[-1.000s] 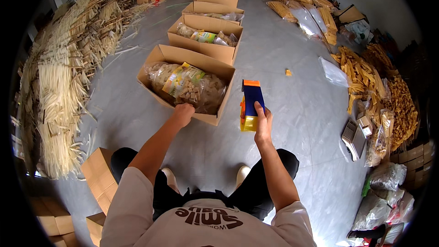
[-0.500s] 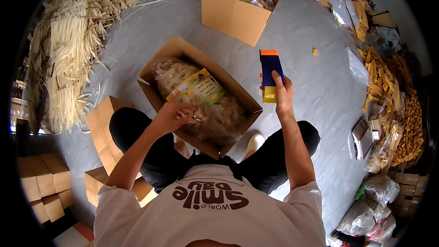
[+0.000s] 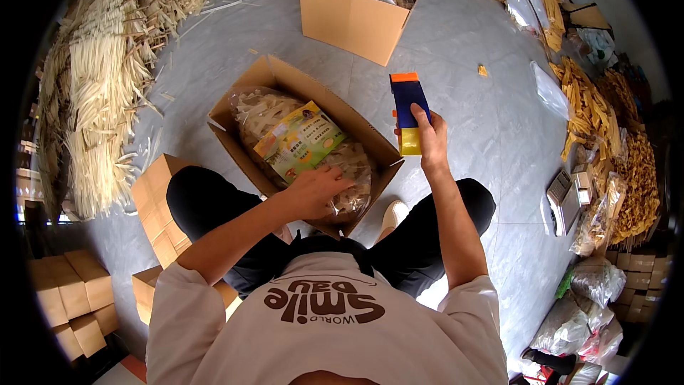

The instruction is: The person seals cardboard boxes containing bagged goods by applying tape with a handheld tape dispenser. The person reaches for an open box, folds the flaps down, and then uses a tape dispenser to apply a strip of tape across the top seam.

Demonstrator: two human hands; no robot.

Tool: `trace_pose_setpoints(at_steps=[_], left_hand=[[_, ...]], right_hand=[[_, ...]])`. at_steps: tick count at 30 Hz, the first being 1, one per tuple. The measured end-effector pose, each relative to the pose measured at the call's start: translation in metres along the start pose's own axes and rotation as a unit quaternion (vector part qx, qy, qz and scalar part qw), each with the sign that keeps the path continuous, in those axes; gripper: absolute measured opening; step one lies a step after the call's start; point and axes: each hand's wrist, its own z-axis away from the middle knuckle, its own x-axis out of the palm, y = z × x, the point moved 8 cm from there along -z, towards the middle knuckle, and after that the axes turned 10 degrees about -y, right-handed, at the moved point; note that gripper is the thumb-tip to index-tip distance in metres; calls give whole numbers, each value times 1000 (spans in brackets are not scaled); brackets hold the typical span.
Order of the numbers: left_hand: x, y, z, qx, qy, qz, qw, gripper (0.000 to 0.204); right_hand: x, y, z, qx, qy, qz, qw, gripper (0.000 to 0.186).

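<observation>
An open cardboard box (image 3: 370,175) stands between my knees. Inside lies a clear plastic bag (image 3: 263,110) of pale, flat dried strips, with a yellow and green printed label (image 3: 299,141) across its middle. My left hand (image 3: 319,191) rests on the near right part of this bag, below the label, fingers stretched over the plastic. To the right of the box, my right hand (image 3: 433,141) grips a dark blue, yellow and orange tape dispenser (image 3: 408,103), held up above the floor with its orange end pointing away from me. Its underside is hidden.
Another open box (image 3: 356,18) filled with bags stands ahead. Pale dried strips (image 3: 107,100) are heaped at left; yellowish strips (image 3: 588,114) lie at right near a scale (image 3: 563,203). Folded cartons (image 3: 160,199) sit by my left knee, and plastic bags (image 3: 570,321) lie at lower right.
My left hand has moved right across the bag and its curled fingers have stretched out on it. The label lies flatter. The tape dispenser stays in my right hand.
</observation>
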Motion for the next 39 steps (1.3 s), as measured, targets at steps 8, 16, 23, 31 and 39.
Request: trace_pose_setpoints(at_steps=[8, 16, 23, 31, 39], left_hand=[[96, -31, -42, -153, -91, -92, 980, 84], [105, -37, -60, -128, -218, -19, 967, 91], [84, -43, -32, -26, -225, -44, 973, 105], [96, -57, -31, -65, -260, -2, 963, 81], [-23, -246, 50, -377, 27, -15, 926, 98]], right_hand=[[12, -3, 1, -16, -11, 27, 999, 39], [13, -8, 2, -13, -18, 29, 999, 41], [1, -3, 6, -16, 2, 28, 999, 39], [8, -13, 13, -21, 3, -12, 1000, 35], [-2, -19, 23, -51, 9, -19, 998, 36]])
